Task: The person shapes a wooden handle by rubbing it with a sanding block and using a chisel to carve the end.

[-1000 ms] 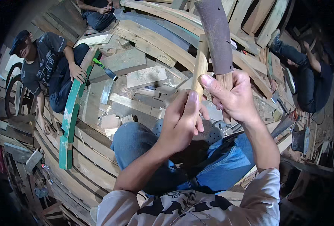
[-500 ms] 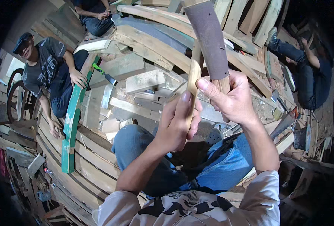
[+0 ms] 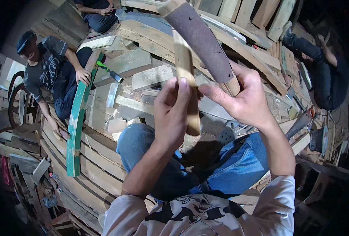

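Note:
Held in front of me by my left hand [image 3: 170, 114] is a slim, pale wooden piece [image 3: 184, 59] with a rounded lower end, its thumb lying along the wood. My right hand [image 3: 249, 96] is closed round the bare wooden end of a sanding stick [image 3: 206, 45], which is wrapped in brown abrasive sheet fixed with small nails. This stick slants up to the left and passes over the top of the wooden piece. Whether the two surfaces touch there, I cannot tell.
At the left a person [image 3: 56, 70] holds a curved green-painted beam [image 3: 75, 133]. A green-handled chisel [image 3: 109, 71] and wood blocks [image 3: 153, 77] lie beyond my knees. Another person sits at the far right [image 3: 324, 78], one more at the top [image 3: 99, 15]. A handsaw [image 3: 300, 124] rests at right.
The sanding stick has tipped over to the left. My left hand has turned and shifted slightly left, so the wooden piece stands more upright and its rounded lower end shows below the fingers.

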Demonstrator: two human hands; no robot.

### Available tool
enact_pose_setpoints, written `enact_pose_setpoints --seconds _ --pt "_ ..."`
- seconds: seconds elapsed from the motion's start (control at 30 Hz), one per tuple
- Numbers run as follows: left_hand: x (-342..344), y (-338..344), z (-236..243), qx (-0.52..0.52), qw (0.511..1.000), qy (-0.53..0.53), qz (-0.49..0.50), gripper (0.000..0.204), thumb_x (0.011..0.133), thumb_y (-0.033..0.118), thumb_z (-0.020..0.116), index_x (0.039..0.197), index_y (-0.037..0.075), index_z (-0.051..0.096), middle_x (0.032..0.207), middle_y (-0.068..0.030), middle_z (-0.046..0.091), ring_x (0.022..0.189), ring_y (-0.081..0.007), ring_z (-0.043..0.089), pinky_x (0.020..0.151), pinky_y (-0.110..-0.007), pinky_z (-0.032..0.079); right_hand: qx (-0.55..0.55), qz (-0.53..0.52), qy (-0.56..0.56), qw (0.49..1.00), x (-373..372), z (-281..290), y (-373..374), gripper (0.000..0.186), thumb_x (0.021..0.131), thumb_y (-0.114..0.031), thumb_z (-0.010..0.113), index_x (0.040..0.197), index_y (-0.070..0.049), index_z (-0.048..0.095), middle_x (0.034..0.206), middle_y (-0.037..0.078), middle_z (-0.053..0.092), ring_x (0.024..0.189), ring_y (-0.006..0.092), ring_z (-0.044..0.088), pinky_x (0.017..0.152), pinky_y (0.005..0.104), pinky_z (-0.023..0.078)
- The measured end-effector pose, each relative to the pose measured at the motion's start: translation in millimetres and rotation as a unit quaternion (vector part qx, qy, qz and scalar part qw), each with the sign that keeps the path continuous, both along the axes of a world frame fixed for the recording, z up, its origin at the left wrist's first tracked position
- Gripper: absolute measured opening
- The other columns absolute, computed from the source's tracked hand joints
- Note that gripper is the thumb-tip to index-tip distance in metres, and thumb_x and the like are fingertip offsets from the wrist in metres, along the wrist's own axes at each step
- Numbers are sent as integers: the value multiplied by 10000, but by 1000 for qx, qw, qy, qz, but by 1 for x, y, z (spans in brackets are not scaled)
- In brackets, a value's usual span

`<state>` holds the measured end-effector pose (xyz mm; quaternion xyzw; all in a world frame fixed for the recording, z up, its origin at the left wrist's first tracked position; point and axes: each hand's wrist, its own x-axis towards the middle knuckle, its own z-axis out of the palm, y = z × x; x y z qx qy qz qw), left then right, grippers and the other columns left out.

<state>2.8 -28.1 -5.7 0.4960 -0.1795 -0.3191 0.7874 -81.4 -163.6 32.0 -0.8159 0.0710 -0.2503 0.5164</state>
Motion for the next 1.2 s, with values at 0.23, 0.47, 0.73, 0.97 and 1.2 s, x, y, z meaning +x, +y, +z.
enact_pose_setpoints --seconds 0.23,0.47,0.73,0.97,1.2 --pt "8 2 0 -173 976 133 1 219 955 198 507 1116 49 510 1087 -74 583 982 -172 575 856 -340 480 -80 11 73 994 -6 12 12 374 709 -222 782 991 0 674 796 130 696 698 168 680 664 286 521" --pt "11 10 -10 -198 976 71 -59 397 911 85 542 1294 81 436 1305 -105 492 1202 -228 484 1057 -454 354 -144 -17 54 988 -9 8 -2 259 680 1 708 938 -24 706 682 99 681 531 107 607 523 272 483" --pt "32 31 4 -110 953 133 -248 673 947 483 389 1301 -89 392 1151 -250 567 857 -250 662 588 -290 578 -236 -13 -21 971 -32 13 -34 391 617 72 680 1002 2 676 909 157 693 798 207 699 713 274 534" --pt "18 41 14 -19 923 84 -376 447 936 260 520 1225 -72 438 867 -164 634 679 -185 659 419 -243 502 -289 -74 -29 954 -32 1 -40 481 624 67 676 1089 -52 658 936 151 686 733 222 695 648 284 537" --pt "9 24 7 80 973 116 -182 449 967 391 387 1027 -35 513 619 -24 449 427 -105 389 376 -225 316 -231 -33 15 972 -31 3 -12 443 844 -358 640 1069 11 541 656 147 621 536 240 632 496 328 498"
